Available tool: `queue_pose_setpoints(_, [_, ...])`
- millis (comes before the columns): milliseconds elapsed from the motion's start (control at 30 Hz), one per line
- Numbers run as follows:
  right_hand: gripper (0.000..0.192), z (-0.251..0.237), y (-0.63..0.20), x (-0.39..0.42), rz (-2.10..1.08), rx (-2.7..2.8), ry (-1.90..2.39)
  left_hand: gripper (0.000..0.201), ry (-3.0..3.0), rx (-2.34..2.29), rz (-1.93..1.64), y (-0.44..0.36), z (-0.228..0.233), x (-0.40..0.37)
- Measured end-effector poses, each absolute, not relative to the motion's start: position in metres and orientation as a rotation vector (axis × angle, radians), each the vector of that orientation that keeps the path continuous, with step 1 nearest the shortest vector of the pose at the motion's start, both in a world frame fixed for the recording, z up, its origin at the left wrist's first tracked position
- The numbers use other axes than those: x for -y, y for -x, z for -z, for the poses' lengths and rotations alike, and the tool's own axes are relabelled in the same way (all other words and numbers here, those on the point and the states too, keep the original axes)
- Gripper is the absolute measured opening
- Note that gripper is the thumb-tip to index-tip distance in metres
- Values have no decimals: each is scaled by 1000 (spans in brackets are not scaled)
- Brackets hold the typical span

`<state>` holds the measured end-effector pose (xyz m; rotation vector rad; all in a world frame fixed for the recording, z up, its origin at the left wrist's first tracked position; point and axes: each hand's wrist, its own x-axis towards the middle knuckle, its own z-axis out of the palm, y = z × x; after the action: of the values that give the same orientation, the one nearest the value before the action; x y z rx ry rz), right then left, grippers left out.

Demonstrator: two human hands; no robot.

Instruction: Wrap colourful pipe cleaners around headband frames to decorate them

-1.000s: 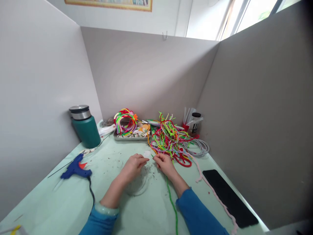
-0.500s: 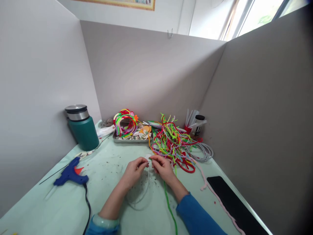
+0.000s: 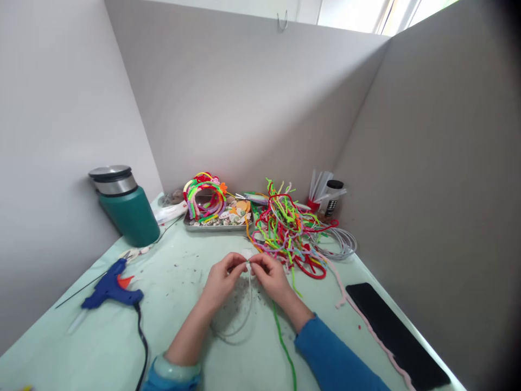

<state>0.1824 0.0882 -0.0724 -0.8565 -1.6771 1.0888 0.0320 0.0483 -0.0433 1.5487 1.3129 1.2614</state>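
My left hand (image 3: 222,279) is closed in a pinch at the middle of the table, on the end of a thin grey cord (image 3: 251,298). The cord hangs below my fingertips in a loose loop. Fingertip to fingertip with it, my right hand (image 3: 273,278) pinches a green chenille cord (image 3: 280,338), whose tail runs out under the palm toward the front edge. A small bit of green shows between the two hands, at the grey cord's top. How the two cords meet there is mostly hidden by the fingers.
A tangled pile of coloured chenille cords (image 3: 285,228) lies behind my right hand, beside coiled grey cord (image 3: 344,243). A metal tray (image 3: 220,228) holds finished-looking hoops (image 3: 203,198). At left are a blue glue gun (image 3: 109,288) and a green bottle (image 3: 130,217); a black slab (image 3: 394,331) lies right.
The view has tipped downward. My fingertips have drawn closer together, and the green bit now sits between both hands.
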Motion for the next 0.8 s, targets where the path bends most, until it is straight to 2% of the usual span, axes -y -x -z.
queue_pose_setpoints(233, [10, 71, -180, -85, -1117, 1640, 827, 25, -1414, -1376, -1292, -34, 47, -50])
queue_pose_setpoints(500, [9, 73, -180, -90, -983, 1611, 856, 28, -1404, -1325, -1262, -37, 47, -48])
queue_pose_setpoints(800, [8, 75, -179, -87, -1032, 1664, 838, 28, -1319, -1283, -1302, -35, 54, -54])
